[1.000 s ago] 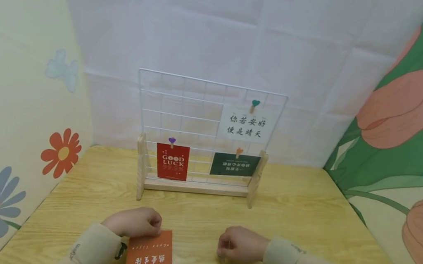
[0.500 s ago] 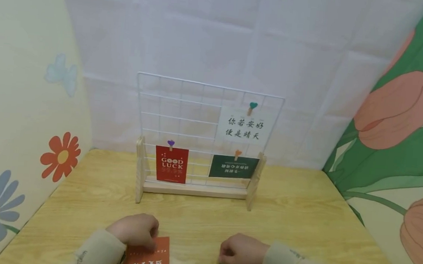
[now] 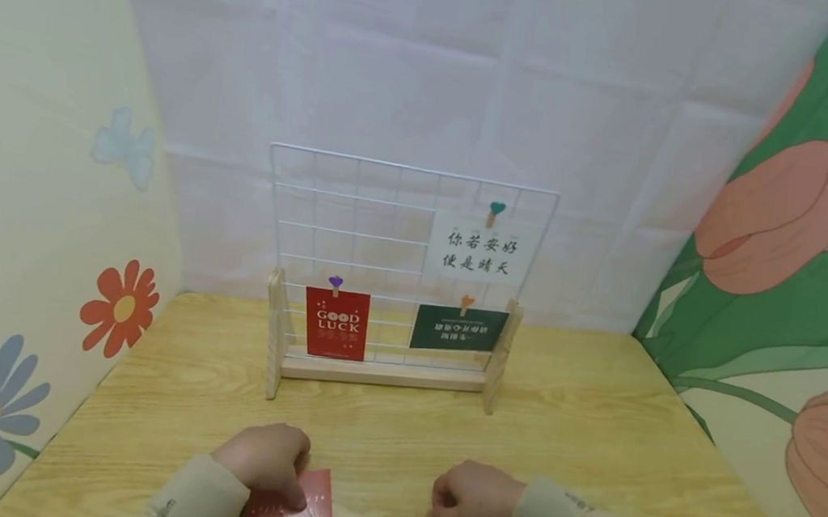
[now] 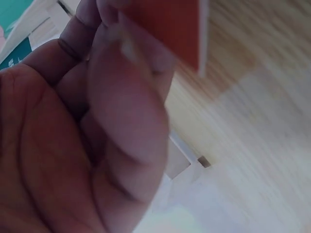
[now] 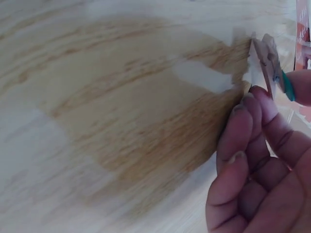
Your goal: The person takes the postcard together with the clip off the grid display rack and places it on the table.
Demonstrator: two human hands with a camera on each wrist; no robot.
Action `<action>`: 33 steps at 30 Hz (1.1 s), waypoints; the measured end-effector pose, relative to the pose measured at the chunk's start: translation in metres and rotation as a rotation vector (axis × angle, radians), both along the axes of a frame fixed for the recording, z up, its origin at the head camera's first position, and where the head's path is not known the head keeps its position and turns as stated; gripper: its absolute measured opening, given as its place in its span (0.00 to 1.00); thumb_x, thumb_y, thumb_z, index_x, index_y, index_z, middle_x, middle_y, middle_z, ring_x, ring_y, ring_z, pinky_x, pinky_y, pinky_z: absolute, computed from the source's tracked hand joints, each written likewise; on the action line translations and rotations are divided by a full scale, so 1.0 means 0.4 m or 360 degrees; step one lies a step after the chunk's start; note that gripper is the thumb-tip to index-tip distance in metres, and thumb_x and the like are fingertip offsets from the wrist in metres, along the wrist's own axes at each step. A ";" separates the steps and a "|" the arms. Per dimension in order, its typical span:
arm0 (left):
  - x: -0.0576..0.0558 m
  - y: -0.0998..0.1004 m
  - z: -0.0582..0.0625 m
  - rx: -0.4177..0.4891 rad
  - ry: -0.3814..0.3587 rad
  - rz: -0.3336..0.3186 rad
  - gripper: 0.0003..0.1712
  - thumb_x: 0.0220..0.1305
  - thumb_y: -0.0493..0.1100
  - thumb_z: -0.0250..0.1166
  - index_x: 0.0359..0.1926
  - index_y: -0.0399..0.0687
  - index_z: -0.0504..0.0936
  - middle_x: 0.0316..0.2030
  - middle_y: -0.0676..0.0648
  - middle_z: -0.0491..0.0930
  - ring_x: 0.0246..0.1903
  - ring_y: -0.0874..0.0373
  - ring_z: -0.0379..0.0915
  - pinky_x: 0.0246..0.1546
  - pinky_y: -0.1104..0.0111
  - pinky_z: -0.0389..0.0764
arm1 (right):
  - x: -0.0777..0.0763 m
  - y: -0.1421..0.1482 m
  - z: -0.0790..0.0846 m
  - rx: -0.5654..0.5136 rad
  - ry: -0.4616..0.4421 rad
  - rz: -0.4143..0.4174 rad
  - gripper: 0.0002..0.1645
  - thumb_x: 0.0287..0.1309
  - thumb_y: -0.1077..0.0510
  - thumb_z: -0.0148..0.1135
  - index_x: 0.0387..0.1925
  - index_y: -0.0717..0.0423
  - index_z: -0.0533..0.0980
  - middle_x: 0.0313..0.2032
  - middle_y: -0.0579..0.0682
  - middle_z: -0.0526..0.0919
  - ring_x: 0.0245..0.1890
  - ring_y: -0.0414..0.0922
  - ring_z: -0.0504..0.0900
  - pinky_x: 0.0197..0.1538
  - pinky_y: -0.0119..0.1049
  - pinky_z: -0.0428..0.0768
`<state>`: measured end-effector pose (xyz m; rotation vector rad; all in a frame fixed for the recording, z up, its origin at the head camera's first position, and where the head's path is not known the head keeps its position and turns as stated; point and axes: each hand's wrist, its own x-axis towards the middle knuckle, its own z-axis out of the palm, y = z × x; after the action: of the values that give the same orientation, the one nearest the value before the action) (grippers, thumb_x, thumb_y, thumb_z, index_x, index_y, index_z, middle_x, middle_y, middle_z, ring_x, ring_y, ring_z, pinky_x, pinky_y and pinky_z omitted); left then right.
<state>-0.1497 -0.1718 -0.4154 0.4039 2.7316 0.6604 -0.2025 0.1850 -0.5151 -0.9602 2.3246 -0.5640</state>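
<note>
My left hand (image 3: 265, 459) pinches the far edge of an orange-red card (image 3: 317, 515) at the front of the table, thumb on its printed face. Glare washes out most of the lettering, and the card's near end is cut off by the frame. In the left wrist view a corner of the card (image 4: 175, 34) sticks out beyond the fingers. To the right, my right hand (image 3: 479, 497) pinches a small wooden clothespin (image 5: 270, 58) with a green piece on its end, low over the table. Only the clothespin's tip shows in the head view.
Behind the hands stands a white wire grid rack (image 3: 353, 241) in a wooden base (image 3: 383, 375). Clipped to it are a red "GOOD LUCK" card (image 3: 336, 325), a dark green card (image 3: 458, 329) and a white card (image 3: 480, 251). Flower-patterned panels flank the wooden table (image 3: 577, 417).
The left thumb has come onto the card's face, and the card has tilted so that its lettering fades in glare. The right hand has barely moved; the clothespin's tip shows below it.
</note>
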 end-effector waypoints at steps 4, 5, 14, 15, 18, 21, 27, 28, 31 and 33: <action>0.003 0.004 -0.005 0.0030 -0.0021 0.0029 0.23 0.33 0.40 0.84 0.20 0.49 0.73 0.20 0.51 0.73 0.22 0.55 0.67 0.25 0.61 0.68 | 0.006 -0.003 -0.003 0.0031 0.0039 -0.0032 0.17 0.68 0.33 0.59 0.27 0.32 0.78 0.23 0.32 0.79 0.21 0.33 0.75 0.27 0.32 0.75; 0.004 0.005 -0.007 0.0031 -0.0024 0.0035 0.23 0.33 0.39 0.84 0.20 0.49 0.73 0.20 0.51 0.73 0.21 0.55 0.67 0.25 0.61 0.68 | 0.009 -0.005 -0.003 0.0049 0.0042 -0.0055 0.17 0.68 0.33 0.60 0.27 0.33 0.78 0.23 0.32 0.79 0.21 0.34 0.75 0.27 0.32 0.75; -0.002 0.024 0.001 -0.0077 -0.0148 0.0082 0.23 0.41 0.42 0.85 0.25 0.49 0.75 0.23 0.51 0.75 0.25 0.54 0.69 0.31 0.59 0.71 | 0.067 -0.036 0.094 0.0113 0.0076 -0.0174 0.17 0.66 0.37 0.63 0.24 0.35 0.76 0.21 0.33 0.76 0.20 0.34 0.72 0.26 0.31 0.71; -0.002 0.025 0.004 -0.0082 -0.0147 0.0082 0.23 0.42 0.42 0.85 0.25 0.49 0.75 0.23 0.51 0.75 0.25 0.54 0.69 0.31 0.59 0.71 | 0.080 -0.047 0.121 0.0144 0.0083 -0.0208 0.17 0.65 0.39 0.65 0.23 0.37 0.76 0.20 0.34 0.75 0.20 0.35 0.72 0.26 0.31 0.71; -0.002 0.029 0.010 -0.0086 -0.0149 0.0092 0.22 0.42 0.44 0.85 0.25 0.49 0.75 0.23 0.50 0.75 0.25 0.53 0.69 0.30 0.59 0.71 | 0.091 -0.058 0.151 0.0197 0.0106 -0.0247 0.17 0.64 0.40 0.66 0.23 0.38 0.75 0.20 0.36 0.75 0.20 0.36 0.71 0.26 0.32 0.70; -0.003 0.032 0.012 -0.0082 -0.0152 0.0097 0.22 0.44 0.46 0.84 0.25 0.49 0.76 0.23 0.50 0.75 0.25 0.53 0.69 0.30 0.59 0.70 | 0.066 -0.042 0.099 0.0206 0.0130 -0.0235 0.18 0.63 0.35 0.65 0.23 0.36 0.76 0.20 0.35 0.76 0.20 0.36 0.72 0.25 0.33 0.71; -0.004 0.031 0.009 -0.0036 -0.0091 0.0085 0.21 0.45 0.47 0.83 0.24 0.49 0.75 0.22 0.50 0.74 0.24 0.54 0.68 0.28 0.60 0.69 | 0.086 -0.060 0.153 0.0251 0.0087 -0.0286 0.19 0.63 0.37 0.66 0.22 0.38 0.75 0.19 0.36 0.75 0.19 0.36 0.71 0.25 0.33 0.68; -0.005 0.032 0.010 -0.0031 -0.0086 0.0082 0.21 0.45 0.47 0.83 0.24 0.49 0.75 0.22 0.50 0.74 0.24 0.54 0.68 0.28 0.60 0.69 | 0.095 -0.066 0.176 0.0275 0.0091 -0.0280 0.19 0.64 0.38 0.66 0.22 0.39 0.74 0.19 0.37 0.74 0.19 0.36 0.70 0.25 0.33 0.68; -0.010 0.035 0.013 -0.0024 -0.0102 0.0080 0.21 0.48 0.48 0.82 0.25 0.49 0.75 0.23 0.50 0.75 0.24 0.54 0.69 0.28 0.60 0.69 | 0.114 -0.080 0.222 0.0291 0.0106 -0.0284 0.19 0.64 0.41 0.66 0.21 0.41 0.74 0.19 0.37 0.73 0.18 0.36 0.69 0.25 0.32 0.67; -0.013 0.036 0.013 -0.0026 -0.0109 0.0076 0.21 0.50 0.49 0.81 0.26 0.49 0.75 0.23 0.49 0.74 0.24 0.54 0.68 0.28 0.60 0.68 | 0.121 -0.082 0.235 0.0293 0.0130 -0.0278 0.19 0.64 0.41 0.65 0.21 0.41 0.73 0.18 0.37 0.72 0.18 0.35 0.68 0.25 0.31 0.66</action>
<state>-0.1547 -0.1573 -0.4100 0.3078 2.6875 0.6514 -0.1542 0.1520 -0.4212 -0.7118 2.4995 -0.3758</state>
